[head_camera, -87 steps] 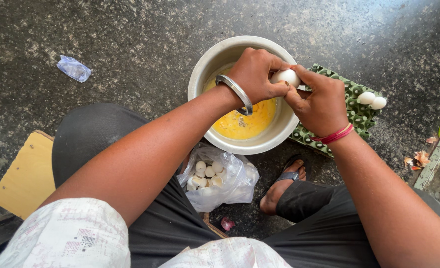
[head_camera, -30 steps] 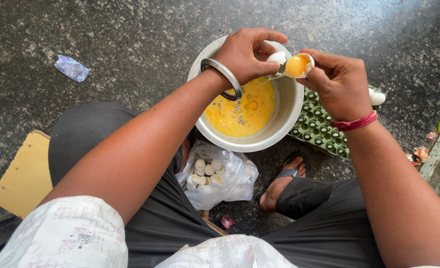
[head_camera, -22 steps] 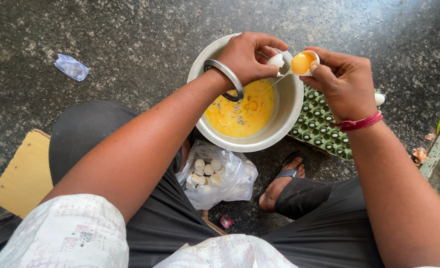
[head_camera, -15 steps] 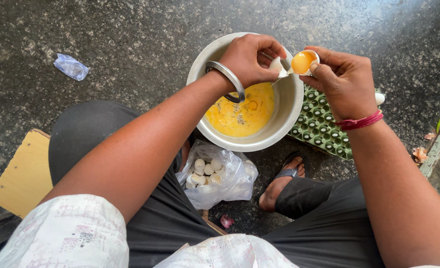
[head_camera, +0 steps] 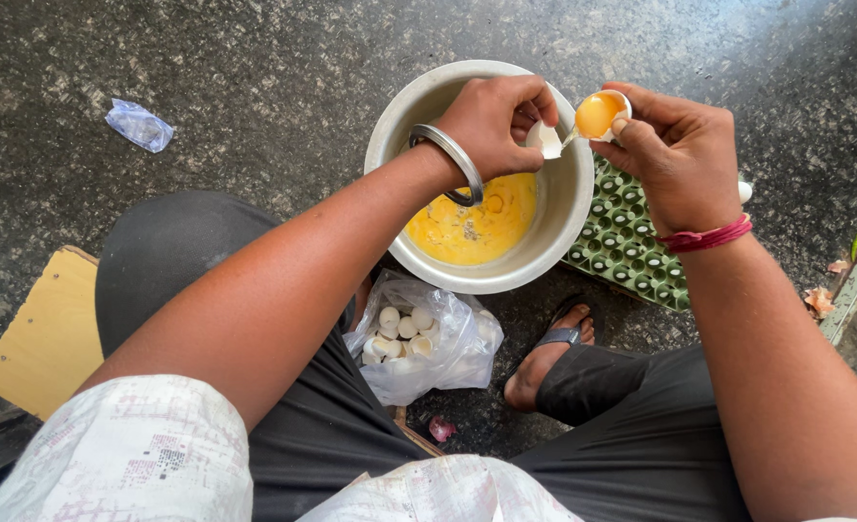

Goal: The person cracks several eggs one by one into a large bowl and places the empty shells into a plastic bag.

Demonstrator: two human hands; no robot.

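- Our right hand (head_camera: 675, 155) pinched a half shell (head_camera: 600, 113) cupping yolk; our left hand (head_camera: 496, 121) gripped the empty half (head_camera: 547, 141).
- We judged tipping squarely over the steel bowl (head_camera: 564, 222) best.

Right hand (head_camera: 675, 159) is holding a half eggshell (head_camera: 602, 111) with the yolk sitting in it, over the rim of a steel bowl (head_camera: 419, 106). Left hand (head_camera: 496, 121) is pinching the other shell piece (head_camera: 547, 142) above the beaten egg (head_camera: 472, 227). Green egg tray (head_camera: 631, 246) is lying beside the bowl, bag of shells (head_camera: 419, 343) just below it.
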